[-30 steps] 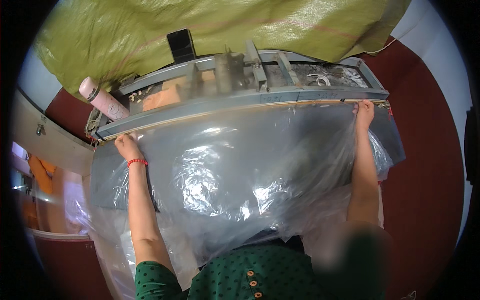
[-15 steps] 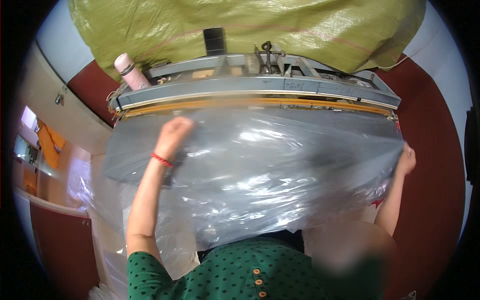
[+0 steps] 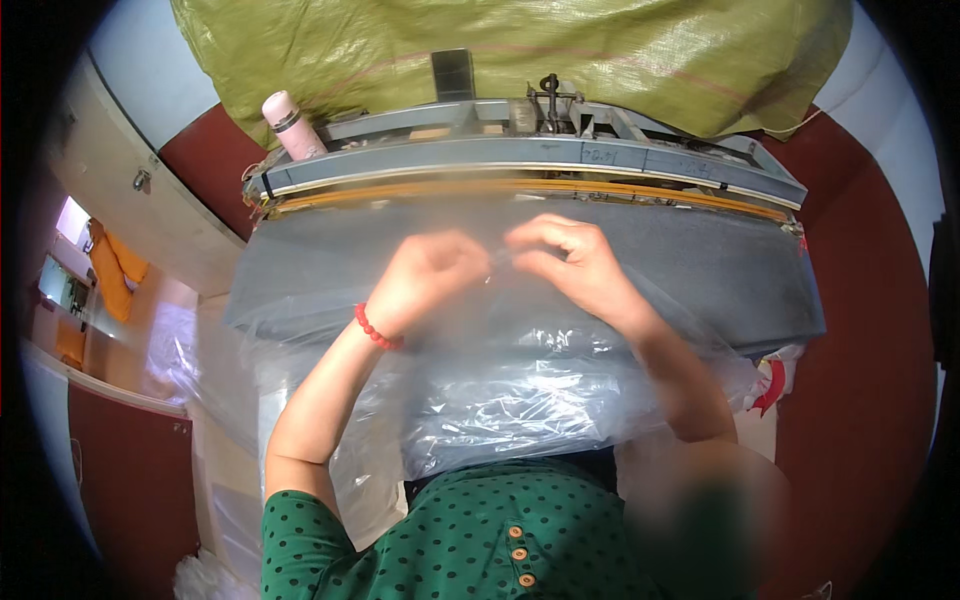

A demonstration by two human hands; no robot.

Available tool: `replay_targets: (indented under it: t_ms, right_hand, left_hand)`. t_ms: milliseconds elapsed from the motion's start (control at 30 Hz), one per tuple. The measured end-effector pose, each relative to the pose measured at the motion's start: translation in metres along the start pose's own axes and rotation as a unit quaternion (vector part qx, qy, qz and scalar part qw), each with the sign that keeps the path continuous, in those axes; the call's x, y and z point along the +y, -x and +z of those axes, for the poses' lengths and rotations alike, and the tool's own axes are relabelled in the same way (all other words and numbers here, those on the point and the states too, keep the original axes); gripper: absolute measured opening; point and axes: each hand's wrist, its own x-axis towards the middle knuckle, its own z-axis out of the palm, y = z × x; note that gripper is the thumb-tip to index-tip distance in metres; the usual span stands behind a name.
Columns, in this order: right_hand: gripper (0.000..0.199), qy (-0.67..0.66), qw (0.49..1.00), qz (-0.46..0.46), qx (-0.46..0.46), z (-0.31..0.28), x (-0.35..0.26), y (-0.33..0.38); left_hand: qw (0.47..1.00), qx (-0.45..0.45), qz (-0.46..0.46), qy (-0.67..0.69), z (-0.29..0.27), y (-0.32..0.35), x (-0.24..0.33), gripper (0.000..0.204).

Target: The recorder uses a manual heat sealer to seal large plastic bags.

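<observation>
Close together above the middle of the work surface: bare left hand (image 3: 435,270), blurred and curled inward, and bare right hand (image 3: 575,260), thumb and forefinger curved toward each other, a narrow gap between. Cannot tell, for either, whether pinched on film. On the left wrist, a red beaded bracelet (image 3: 372,328). Below the hands and around both forearms, loose clear plastic film (image 3: 530,400), crumpled and shining nearest the green shirt (image 3: 450,530) with dark dots. Underneath, a broad, flat, dark grey work surface (image 3: 720,250), plain to view toward the far edge. Near the right corner, a scrap of red material (image 3: 769,388). Along the far edge, thin orange strips (image 3: 640,190), then a long grey metal frame (image 3: 440,155) with a black looped metal fitting (image 3: 549,100). At the frame's left end, a pink cylindrical bottle (image 3: 298,137) with a dark band; behind, a dark rectangular slab (image 3: 452,75) against a yellow-green plastic sheet (image 3: 560,40). Leftward, a pale door (image 3: 165,215) with a metal knob (image 3: 141,180), and orange cloth (image 3: 115,270) beyond. Rightward, a dark red expanse (image 3: 870,300) bordered by pale blue.
</observation>
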Motion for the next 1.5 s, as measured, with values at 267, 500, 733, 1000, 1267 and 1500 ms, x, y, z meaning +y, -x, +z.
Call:
replay_targets:
  t_ms: [267, 500, 733, 1000, 1267, 1500]
  right_hand:
    - [0.012, -0.388, 0.896, 0.215, 0.036, 0.049, 0.006, 0.007]
    - [0.018, -0.206, 0.968, 0.129, 0.064, 0.059, 0.034, -0.004]
    - [0.023, -0.27, 0.889, 0.241, 0.282, 0.009, 0.091, 0.014]
    - [0.018, 0.386, 0.827, 0.149, 0.38, -0.235, 0.169, 0.171]
    - [0.032, 0.538, 0.686, 0.334, 0.358, -0.332, 0.171, 0.273]
    - [0.037, 0.592, 0.586, 0.447, 0.327, -0.336, 0.157, 0.292]
  left_hand:
    - [0.846, 0.152, 0.326, -0.392, -0.003, 0.005, -0.011, 0.015]
    - [0.781, 0.245, 0.392, -0.42, 0.013, 0.007, -0.025, 0.028]
    - [0.968, -0.222, -0.057, 0.1, 0.016, 0.052, -0.056, 0.021]
    - [0.903, -0.195, -0.359, -0.136, -0.178, 0.166, -0.061, 0.019]
    - [0.576, 0.474, 0.157, -0.648, -0.279, 0.147, 0.013, 0.013]
    - [0.773, 0.165, -0.03, -0.612, -0.253, 0.122, -0.154, 0.051]
